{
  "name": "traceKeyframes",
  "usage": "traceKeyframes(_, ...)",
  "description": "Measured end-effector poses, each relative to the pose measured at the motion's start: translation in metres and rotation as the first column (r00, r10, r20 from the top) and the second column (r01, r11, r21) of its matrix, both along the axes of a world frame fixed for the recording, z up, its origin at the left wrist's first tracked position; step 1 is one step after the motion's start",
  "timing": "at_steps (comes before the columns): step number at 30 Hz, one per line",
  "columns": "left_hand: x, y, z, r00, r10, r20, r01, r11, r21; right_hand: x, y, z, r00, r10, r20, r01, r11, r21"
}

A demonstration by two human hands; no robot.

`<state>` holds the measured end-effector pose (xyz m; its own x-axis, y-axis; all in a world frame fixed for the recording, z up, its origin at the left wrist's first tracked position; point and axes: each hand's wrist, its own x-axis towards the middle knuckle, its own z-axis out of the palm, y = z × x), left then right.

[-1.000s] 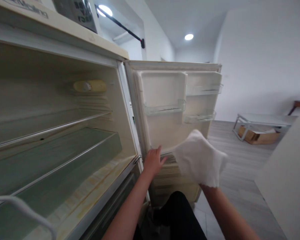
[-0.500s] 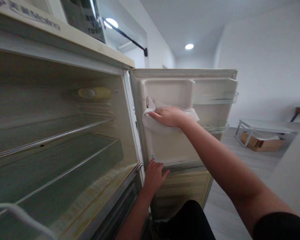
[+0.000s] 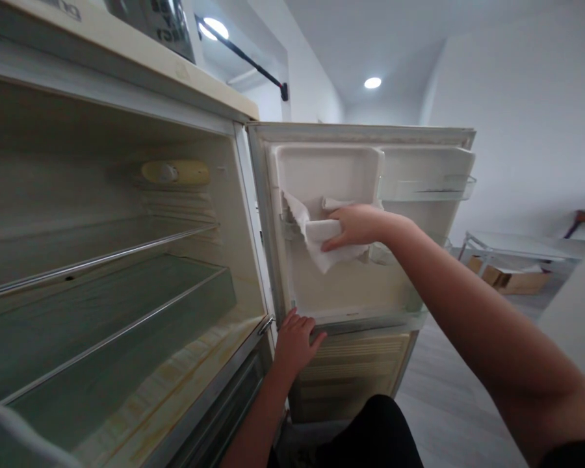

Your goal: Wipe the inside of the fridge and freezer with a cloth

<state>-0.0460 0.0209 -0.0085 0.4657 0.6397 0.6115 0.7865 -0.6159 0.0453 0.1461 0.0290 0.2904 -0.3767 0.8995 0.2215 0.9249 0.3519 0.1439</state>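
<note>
My right hand (image 3: pixel 358 227) is closed on a white cloth (image 3: pixel 329 250) in front of the inner side of the open refrigerator door (image 3: pixel 331 172). One part of the cloth hangs below my fingers, and another reaches up to the left. Low on the same door, my left hand (image 3: pixel 296 341) rests its fingers on the bottom edge near the hinge side, with the thumb apart and nothing held. Clear shelf racks (image 3: pixel 426 188) line the right part of the door.
To the left stands the refrigerator compartment with a glass shelf (image 3: pixel 102 253), a greenish clear drawer (image 3: pixel 151 344) and a stained floor (image 3: pixel 175 383). A second, lower door (image 3: pixel 355 364) is open too. Farther off are a low table (image 3: pixel 521 246) and a cardboard box (image 3: pixel 517 281).
My right hand has moved to the right with the cloth, turning so that more of the cloth shows at its left. My left hand stays at the door's lower edge. The view has shifted slightly.
</note>
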Motion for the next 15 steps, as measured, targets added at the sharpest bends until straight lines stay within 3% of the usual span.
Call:
traceKeyframes(5, 0.001, -0.002, 0.000, 1.000, 0.001, 0.021, -0.002, 1.000, 0.014, -0.014, 0.004, -0.017, 0.997, -0.061, 0.048, 0.050, 0.975, 0.214)
traceKeyframes(9, 0.003, -0.001, -0.001, 1.000, 0.005, 0.023, -0.006, 1.000, 0.028, -0.045, 0.001, -0.032, 0.999, -0.040, -0.024, 0.046, 0.918, 0.393)
traceKeyframes(15, 0.001, 0.003, -0.006, 1.000, 0.006, 0.014, -0.006, 0.999, 0.035, -0.096, 0.007, -0.049, 0.998, -0.020, -0.055, 0.047, 0.832, 0.553)
